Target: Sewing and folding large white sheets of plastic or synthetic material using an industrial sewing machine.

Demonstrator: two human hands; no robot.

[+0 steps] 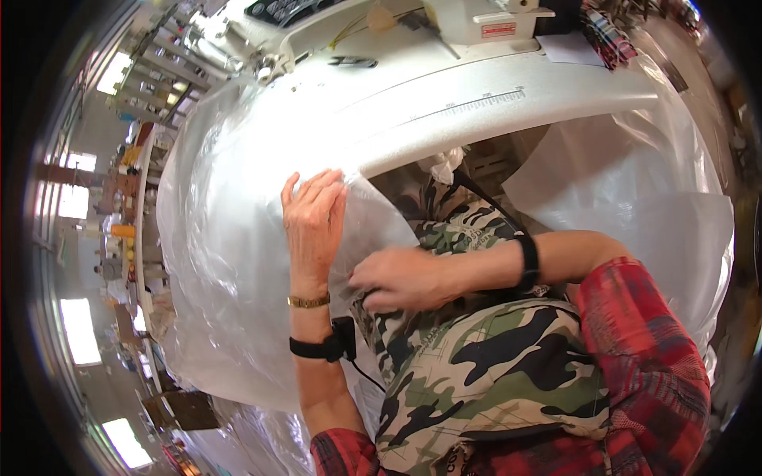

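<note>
My left hand (315,226) is at the near edge of the white sewing table (381,139), its fingers stretched and a little apart over the translucent plastic sheeting (230,238) there. I see nothing held in it. Lower and to the right, my right hand (405,279) reaches across my body beside the left wrist, above the camouflage apron (508,349). Motion smears its fingers, so whether they grip anything does not show.
Across the table stands a white sewing machine (484,22), with small dark thread snips (353,62) lying to its left. Plaid cloth (609,40) sits at the far right. More plastic sheeting (627,174) hangs right of my lap. A cable (369,377) trails from my left wrist strap.
</note>
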